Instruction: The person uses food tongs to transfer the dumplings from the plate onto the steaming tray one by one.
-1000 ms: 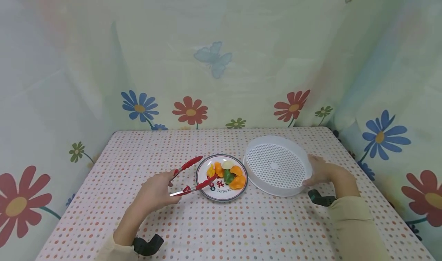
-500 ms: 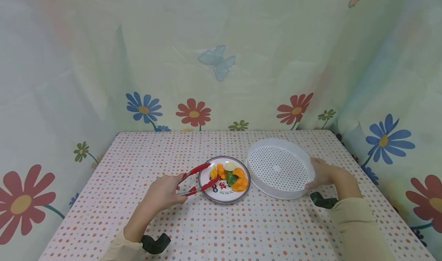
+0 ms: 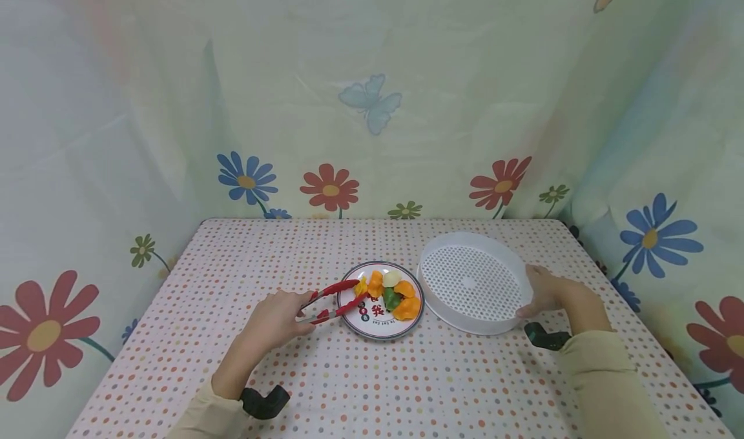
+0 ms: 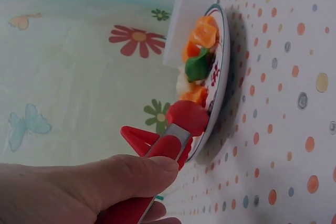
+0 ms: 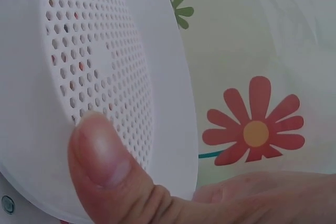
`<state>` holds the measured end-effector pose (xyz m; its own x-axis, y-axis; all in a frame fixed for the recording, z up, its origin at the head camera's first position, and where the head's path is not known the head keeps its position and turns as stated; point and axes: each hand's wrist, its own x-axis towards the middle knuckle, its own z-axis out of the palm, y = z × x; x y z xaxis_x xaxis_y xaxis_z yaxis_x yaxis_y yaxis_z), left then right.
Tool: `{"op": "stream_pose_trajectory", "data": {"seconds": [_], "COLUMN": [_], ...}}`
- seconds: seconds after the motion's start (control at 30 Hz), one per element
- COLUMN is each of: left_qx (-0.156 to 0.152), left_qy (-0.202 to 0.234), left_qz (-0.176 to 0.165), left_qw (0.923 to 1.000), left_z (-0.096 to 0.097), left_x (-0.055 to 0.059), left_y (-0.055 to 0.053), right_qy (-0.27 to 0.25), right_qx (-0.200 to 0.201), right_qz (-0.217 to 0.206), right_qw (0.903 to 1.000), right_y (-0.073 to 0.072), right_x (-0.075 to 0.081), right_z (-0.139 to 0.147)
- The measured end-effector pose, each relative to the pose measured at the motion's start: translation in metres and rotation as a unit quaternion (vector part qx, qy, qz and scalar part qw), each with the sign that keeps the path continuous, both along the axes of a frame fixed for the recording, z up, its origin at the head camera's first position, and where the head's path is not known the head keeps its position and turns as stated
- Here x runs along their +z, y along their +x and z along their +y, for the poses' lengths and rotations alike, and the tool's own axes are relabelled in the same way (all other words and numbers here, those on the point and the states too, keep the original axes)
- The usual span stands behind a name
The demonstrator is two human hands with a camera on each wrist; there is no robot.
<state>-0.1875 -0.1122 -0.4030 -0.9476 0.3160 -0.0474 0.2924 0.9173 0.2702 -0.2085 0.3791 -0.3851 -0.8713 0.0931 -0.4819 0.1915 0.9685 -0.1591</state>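
My left hand (image 3: 276, 323) grips a pair of red-tipped metal tongs (image 3: 337, 289), thumb along one arm in the left wrist view. The tongs' tips reach over the left side of a white plate (image 3: 380, 328) with a dark-lined rim, one either side of a yellow piece (image 3: 361, 286). Beside it lie dumpling-shaped pieces: orange (image 3: 407, 308), green (image 3: 391, 299) and whitish (image 3: 392, 277). My right hand (image 3: 546, 290) holds the right wall of a round white steamer tray (image 3: 471, 281) with a perforated base. Its thumb (image 5: 100, 150) lies inside the wall; the other fingers are mostly hidden.
The plate and steamer tray stand close side by side on a dotted tablecloth (image 3: 407, 387). A flower-printed curtain (image 3: 442, 103) rises behind the table and along both sides. A black wrist mount (image 3: 265, 402) sits below each hand.
My left hand has moved right, bringing the tongs farther over the plate. Their tips have drawn closer together around the yellow piece. The right hand keeps its hold; the head view has shifted slightly.
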Motion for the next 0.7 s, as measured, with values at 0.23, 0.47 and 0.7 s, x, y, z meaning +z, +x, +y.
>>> {"op": "stream_pose_trajectory", "data": {"seconds": [0.23,0.47,0.7], "left_qx": [0.021,0.011,0.021], "left_qy": [-0.022,-0.029,-0.017], "left_qz": [-0.007,-0.026,-0.042], "left_qw": [0.9995,0.9992,0.9988], "left_z": [0.01,0.016,0.014], "left_x": [0.004,0.006,0.006], "left_y": [-0.001,-0.001,0.0], "right_qy": [0.01,0.005,0.001], "right_qx": [0.004,0.009,0.003], "right_qz": [-0.006,-0.009,-0.015], "right_qw": [0.9999,0.9999,0.9999], "right_y": [-0.001,0.0,0.001], "right_x": [0.001,0.006,0.005], "right_z": [-0.002,-0.002,-0.003]}}
